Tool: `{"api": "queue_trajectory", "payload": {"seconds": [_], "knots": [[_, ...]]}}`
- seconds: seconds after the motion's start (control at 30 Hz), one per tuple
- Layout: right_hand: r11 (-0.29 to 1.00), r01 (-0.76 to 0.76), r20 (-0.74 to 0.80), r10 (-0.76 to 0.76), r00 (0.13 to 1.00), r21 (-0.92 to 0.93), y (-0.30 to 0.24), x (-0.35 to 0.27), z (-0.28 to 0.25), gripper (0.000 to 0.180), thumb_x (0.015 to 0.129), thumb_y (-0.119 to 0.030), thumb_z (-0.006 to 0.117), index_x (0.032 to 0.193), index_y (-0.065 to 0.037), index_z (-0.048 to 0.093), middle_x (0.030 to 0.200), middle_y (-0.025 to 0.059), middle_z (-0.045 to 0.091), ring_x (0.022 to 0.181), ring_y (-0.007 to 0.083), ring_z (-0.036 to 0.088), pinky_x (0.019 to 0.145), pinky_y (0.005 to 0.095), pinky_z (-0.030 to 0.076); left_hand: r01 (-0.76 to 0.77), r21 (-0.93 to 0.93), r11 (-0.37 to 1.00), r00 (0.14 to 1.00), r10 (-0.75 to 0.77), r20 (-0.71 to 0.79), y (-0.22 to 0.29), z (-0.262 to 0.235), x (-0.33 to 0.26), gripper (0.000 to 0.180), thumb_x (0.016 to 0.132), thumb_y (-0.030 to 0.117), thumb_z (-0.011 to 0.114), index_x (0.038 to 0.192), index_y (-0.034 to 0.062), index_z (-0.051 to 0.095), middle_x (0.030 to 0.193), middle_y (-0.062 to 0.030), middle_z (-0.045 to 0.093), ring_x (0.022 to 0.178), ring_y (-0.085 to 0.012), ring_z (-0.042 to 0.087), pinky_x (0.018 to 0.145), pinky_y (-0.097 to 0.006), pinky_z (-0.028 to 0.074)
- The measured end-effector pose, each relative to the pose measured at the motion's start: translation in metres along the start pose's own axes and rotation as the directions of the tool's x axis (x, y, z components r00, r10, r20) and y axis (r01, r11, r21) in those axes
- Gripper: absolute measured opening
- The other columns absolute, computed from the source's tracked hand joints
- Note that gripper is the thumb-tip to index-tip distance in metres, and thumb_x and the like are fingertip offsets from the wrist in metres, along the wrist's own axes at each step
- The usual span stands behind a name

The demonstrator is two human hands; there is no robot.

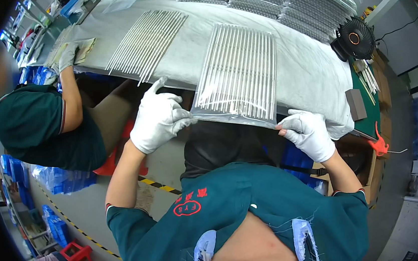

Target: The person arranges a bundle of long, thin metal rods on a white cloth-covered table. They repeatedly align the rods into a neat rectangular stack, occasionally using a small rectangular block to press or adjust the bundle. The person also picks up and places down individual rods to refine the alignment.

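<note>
Evidently, in the head view, the person's left hand and right hand pinched the near corners of a clear bag, probably to keep its edge taut and the silvery rods inside aligned. The bag lay mostly on white cloth, toward 2 o'clock from the left grip, 11 o'clock from the right.

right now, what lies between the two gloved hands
In the head view, the near edge of a clear bag of thin rods spans from left hand to right hand.
</note>
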State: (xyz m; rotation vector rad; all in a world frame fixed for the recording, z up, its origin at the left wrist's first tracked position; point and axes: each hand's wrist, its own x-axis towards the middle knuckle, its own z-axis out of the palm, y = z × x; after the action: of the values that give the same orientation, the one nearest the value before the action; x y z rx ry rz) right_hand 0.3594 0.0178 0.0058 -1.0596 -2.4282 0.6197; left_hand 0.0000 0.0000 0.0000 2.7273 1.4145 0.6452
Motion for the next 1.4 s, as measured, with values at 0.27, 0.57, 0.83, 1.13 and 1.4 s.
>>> {"api": "queue_trajectory", "payload": {"seconds": [0.27,0.57,0.83,1.13,1.4], "knots": [[0.911,-0.311,-0.042,0.312,0.949,-0.273,0.018,0.038,-0.001,0.039,0.079,-0.034,0.071,0.11,-0.011,0.067,0.073,0.008,0.065,0.069,0.026,0.065,0.063,0.0361,0.05,0.16,0.121,0.98,0.976,-0.175,0.127,-0.03,0.013,0.054,0.031,0.072,0.045,0.07,0.073,0.0144,0.075,0.058,-0.0097,0.062,0.057,-0.0283,0.061,0.06,-0.04,0.048],[0.817,-0.292,-0.215,0.21,0.954,-0.497,0.029,0.036,-0.029,0.062,0.07,-0.016,0.077,0.127,-0.005,0.053,0.089,0.0091,0.065,0.077,0.0244,0.064,0.07,0.0344,0.051,0.392,0.286,0.875,0.909,-0.32,-0.269,-0.054,0.008,0.026,0.03,0.071,0.037,0.075,0.068,0.0085,0.067,0.065,-0.0096,0.06,0.061,-0.0292,0.06,0.058,-0.04,0.047],[0.818,-0.345,0.623,-0.021,0.782,0.461,-0.002,0.016,0.011,0.035,0.088,-0.027,0.065,0.114,-0.004,0.065,0.105,0.0067,0.069,0.091,0.0169,0.066,0.086,0.0323,0.052,0.667,-0.691,0.281,0.633,-0.702,0.326,0.002,0.087,-0.037,0.057,0.094,0.053,0.049,0.08,0.0027,0.07,0.057,-0.0083,0.061,0.053,-0.0168,0.059,0.053,-0.031,0.044],[-0.053,-0.166,0.172,0.435,0.884,0.985,0.008,0.019,0.137,0.079,0.081,-0.055,0.066,0.131,0.001,0.042,0.115,0.013,0.058,0.099,0.022,0.062,0.088,0.0397,0.052,0.103,-0.798,-0.594,0.367,-0.723,0.586,0.019,0.122,0.006,0.026,0.095,0.034,0.054,0.1,0.0115,0.066,0.057,0.0043,0.05,0.047,-0.0084,0.046,0.05,-0.024,0.043],[-0.028,-0.092,0.093,0.524,0.846,0.995,0.009,0.024,0.138,0.055,0.09,-0.042,0.062,0.127,-0.004,0.046,0.111,0.0099,0.061,0.086,0.0188,0.066,0.076,0.0348,0.057,-0.139,-0.125,-0.982,0.733,-0.187,0.654,0.046,0.154,0.023,0.039,0.095,0.044,0.046,0.087,0.0077,0.057,0.048,0.0045,0.034,0.04,-0.0104,0.03,0.055,-0.029,0.045]]}}
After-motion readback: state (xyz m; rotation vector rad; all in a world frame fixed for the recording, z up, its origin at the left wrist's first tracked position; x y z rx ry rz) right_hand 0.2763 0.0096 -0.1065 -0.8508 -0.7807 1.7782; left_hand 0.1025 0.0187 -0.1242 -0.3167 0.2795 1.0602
